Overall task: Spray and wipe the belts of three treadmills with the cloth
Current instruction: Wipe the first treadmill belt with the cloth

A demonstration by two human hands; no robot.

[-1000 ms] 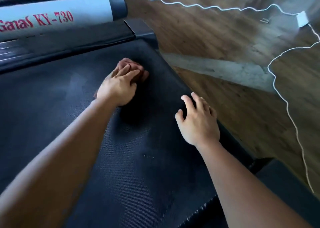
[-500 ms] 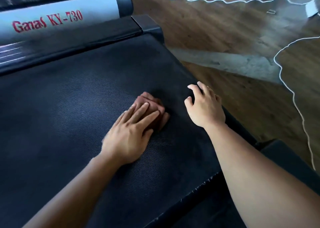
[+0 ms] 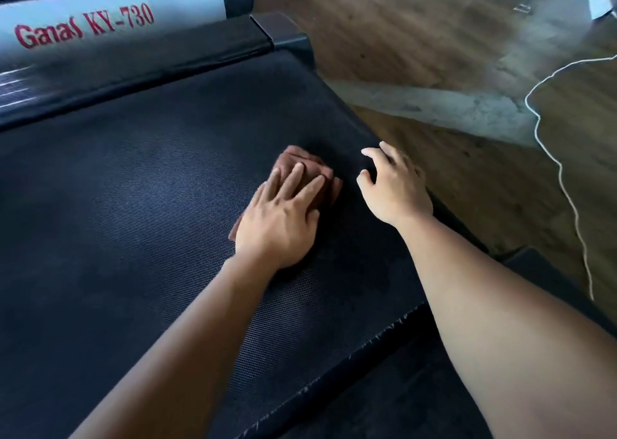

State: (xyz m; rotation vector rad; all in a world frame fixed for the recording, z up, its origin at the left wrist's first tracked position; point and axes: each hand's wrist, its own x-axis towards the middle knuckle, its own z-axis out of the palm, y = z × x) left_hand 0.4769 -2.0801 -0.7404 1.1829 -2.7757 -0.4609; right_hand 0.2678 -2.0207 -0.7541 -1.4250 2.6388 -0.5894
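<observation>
- Against the frame a second back, my left hand (image 3: 277, 225) and the cloth (image 3: 329, 184) have come down the belt (image 3: 150, 221) from beside the front cover (image 3: 100, 21) to mid-belt. Over the last half second they have hardly shifted.
- The right hand (image 3: 397, 188) has held its place by the belt's right edge throughout. The cloth now lies just beside it.
- Edges: the right edge runs under the right hand, with a dark rail (image 3: 464, 228) and the wooden floor (image 3: 434, 54) beyond. The frayed near edge passes below both forearms. The cover bounds the far end.
- Room: broad bare belt lies left of the cloth and ahead of it up to the cover. There is little between the cloth and the right edge.
- A white cord (image 3: 561, 171) snakes over the floor, well apart from the belt.
- Cloth: brown, folded, flat on the belt under the left palm and fingers (image 3: 293, 178). Its far end shows past the fingertips, and a corner shows near the wrist.
- Left fingers: straight and slightly spread, pressing down — no grip.
- Right fingers: loosely curled, tips on the belt, holding nothing.
</observation>
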